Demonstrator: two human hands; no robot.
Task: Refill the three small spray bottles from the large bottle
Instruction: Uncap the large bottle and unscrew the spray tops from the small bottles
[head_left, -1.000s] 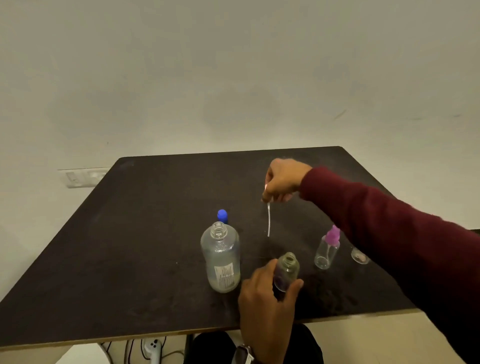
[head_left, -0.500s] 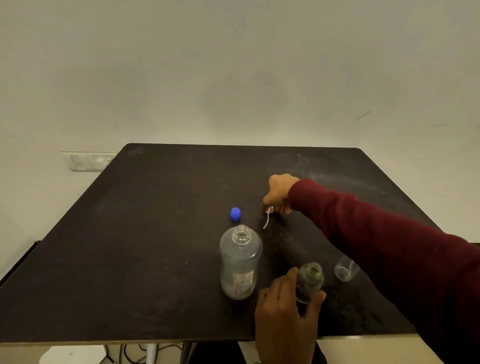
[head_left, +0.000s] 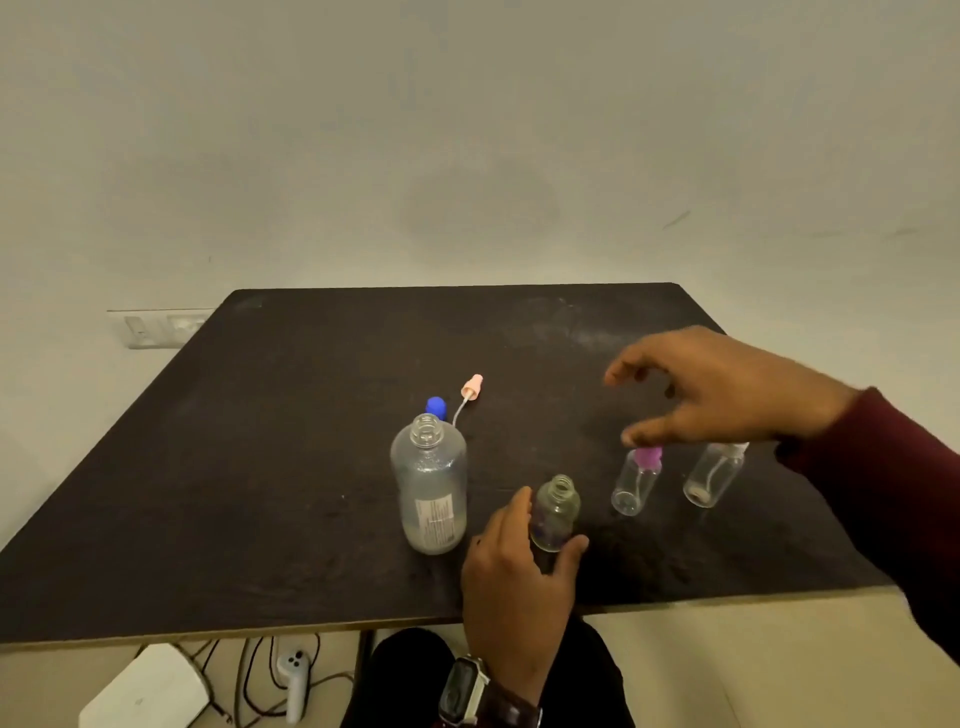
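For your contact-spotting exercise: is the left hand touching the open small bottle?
Touching. The head view shows the left hand wrapped around the open small bottle, thumb on one side and fingers on the other, with no gap.

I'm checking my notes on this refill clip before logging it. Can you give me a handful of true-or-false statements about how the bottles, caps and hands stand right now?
1. The large bottle stands upright with its cap off. True.
2. The left hand grips the large bottle. False: it holds the small open bottle beside it.
3. The blue cap lies on the table behind the large bottle. True.
4. The right hand holds the pink spray head. False: that head lies on the table, and the hand hovers open over the purple-topped bottle.
5. The purple-topped bottle has its top on. True.
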